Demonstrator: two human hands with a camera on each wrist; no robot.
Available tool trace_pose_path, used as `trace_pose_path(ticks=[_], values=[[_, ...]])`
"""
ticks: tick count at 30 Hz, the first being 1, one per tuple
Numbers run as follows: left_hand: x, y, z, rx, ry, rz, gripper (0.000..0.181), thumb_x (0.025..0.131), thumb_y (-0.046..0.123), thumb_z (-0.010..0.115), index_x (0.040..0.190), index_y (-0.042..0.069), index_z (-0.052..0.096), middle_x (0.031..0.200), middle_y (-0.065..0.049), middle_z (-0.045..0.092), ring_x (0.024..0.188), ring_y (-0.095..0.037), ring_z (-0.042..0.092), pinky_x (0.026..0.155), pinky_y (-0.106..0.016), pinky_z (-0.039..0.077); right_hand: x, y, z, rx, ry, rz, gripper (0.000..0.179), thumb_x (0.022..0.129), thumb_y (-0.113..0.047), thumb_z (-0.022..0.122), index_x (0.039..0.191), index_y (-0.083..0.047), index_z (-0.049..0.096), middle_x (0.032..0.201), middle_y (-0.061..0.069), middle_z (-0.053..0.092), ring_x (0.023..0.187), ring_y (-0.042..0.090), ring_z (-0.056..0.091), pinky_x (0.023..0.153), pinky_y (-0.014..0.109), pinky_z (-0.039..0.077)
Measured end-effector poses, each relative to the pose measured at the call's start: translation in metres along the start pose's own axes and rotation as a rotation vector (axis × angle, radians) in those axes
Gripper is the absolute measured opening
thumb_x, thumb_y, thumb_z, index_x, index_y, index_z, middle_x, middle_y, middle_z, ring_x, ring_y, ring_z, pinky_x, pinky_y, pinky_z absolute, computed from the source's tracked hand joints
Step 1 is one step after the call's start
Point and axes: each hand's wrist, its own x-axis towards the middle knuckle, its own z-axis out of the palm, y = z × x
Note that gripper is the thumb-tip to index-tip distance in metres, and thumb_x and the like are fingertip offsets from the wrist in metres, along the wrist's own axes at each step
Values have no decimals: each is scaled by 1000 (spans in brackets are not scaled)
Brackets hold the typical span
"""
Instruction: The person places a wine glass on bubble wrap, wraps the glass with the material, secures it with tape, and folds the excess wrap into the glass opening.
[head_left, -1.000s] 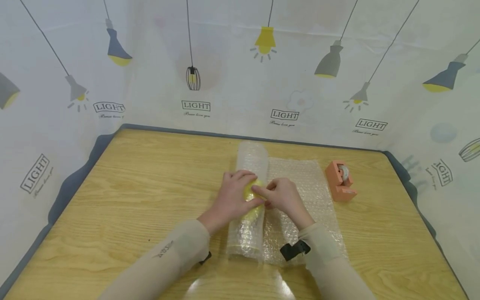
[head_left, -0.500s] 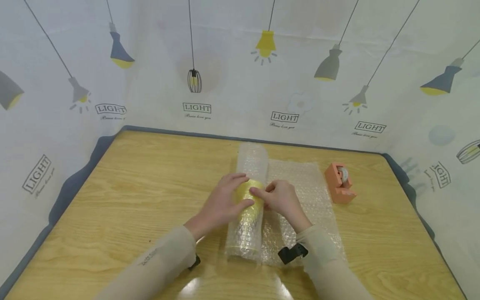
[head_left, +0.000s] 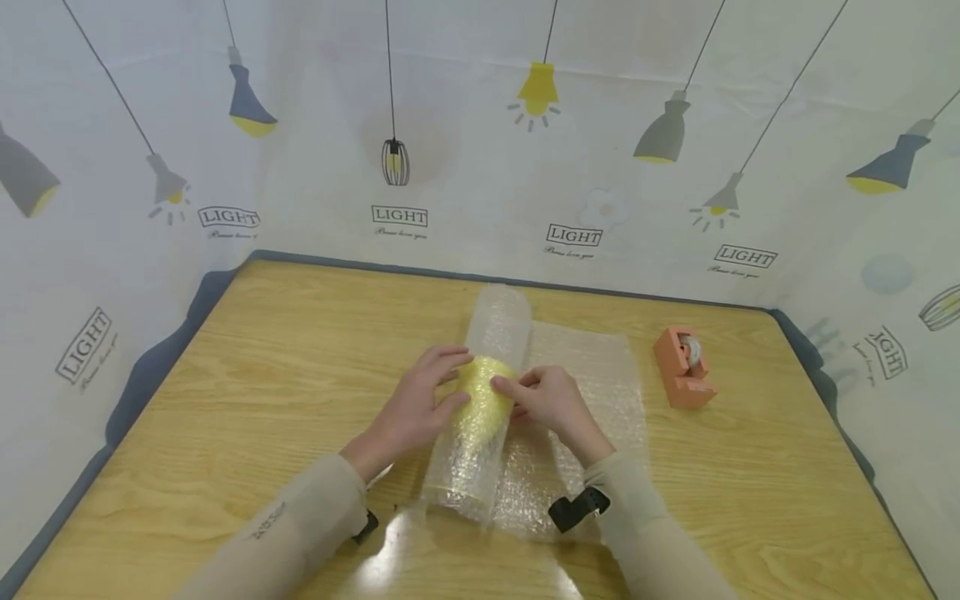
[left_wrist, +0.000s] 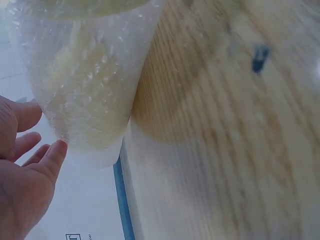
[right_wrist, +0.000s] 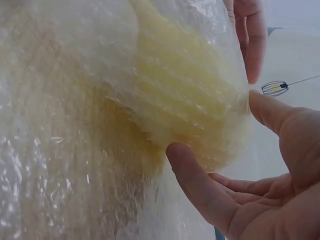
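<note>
On the table, a roll of bubble wrap surrounds a yellow object whose kind is blurred by the layers. From the left side, my left hand touches the roll with its fingertips, fingers spread and fairly straight. My right hand holds the roll's right side, its thumb on top and the other fingers bent at the side. In the right wrist view, thumb and finger span the wrapped yellow object. The left wrist view shows the fingertips of the left hand against the bubble wrap.
A flat stretch of bubble wrap extends right from the roll. Farther right stands an orange tape dispenser with a tape roll in it. A lamp-printed curtain encloses the back and sides of the wooden table.
The roll has tilted, its near end shifting left. My left hand has moved left and down, spreading off the top onto the side. My right hand has slid slightly left with the roll.
</note>
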Motion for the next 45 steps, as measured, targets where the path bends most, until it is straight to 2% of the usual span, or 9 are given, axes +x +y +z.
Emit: trace_pose_path(ticks=[7,12,16,21,27,33,38,45], values=[[4,0,0,37,-6,-23,58,92,8,76,143,-5,53,149,-21,50,128,-37,58,108,-45,52,4,6,-7,125,-114,10,44,98,-28,72,110,13,66,98,24,74,82,30,76,77,42,65],[8,0,3,37,-27,-88,60,91,12,78,144,-3,53,149,-19,50,133,-35,54,109,-44,52,6,8,-16,80,-178,-28,44,102,-26,68,115,16,65,100,26,74,85,33,76,80,44,64],[10,3,7,18,-37,-130,61,92,13,78,145,-2,53,148,-18,49,135,-35,52,107,-41,53,7,10,-22,-2,-193,-54,44,102,-28,67,117,13,67,102,23,75,89,32,76,82,42,64],[12,6,12,2,-32,-131,59,92,12,79,144,-2,53,147,-19,50,134,-36,53,105,-42,55,7,12,-28,-100,-192,-72,44,101,-31,67,117,10,70,101,19,75,88,28,73,82,40,63],[13,9,17,12,-36,-130,61,91,14,80,144,0,54,146,-16,51,134,-33,52,106,-41,54,5,12,-33,-158,-171,-65,41,100,-31,70,113,8,72,93,14,74,82,24,71,79,39,62],[14,11,22,54,-35,-121,64,89,20,82,145,3,55,146,-14,51,128,-31,56,104,-40,55,1,9,-37,-183,-131,-39,42,98,-30,73,116,8,70,99,15,73,83,27,72,77,39,63],[14,14,26,89,-30,-103,65,88,24,84,144,5,56,145,-12,53,121,-29,58,101,-42,55,-3,7,-40,-207,-95,-44,41,96,-27,75,114,9,68,95,16,73,81,28,72,71,35,62],[17,17,33,112,-23,-98,65,86,27,85,143,7,58,144,-11,53,130,-30,53,110,-46,49,-9,4,-43,-241,-55,-50,37,95,-23,75,112,8,67,98,17,72,78,26,72,68,33,61]])
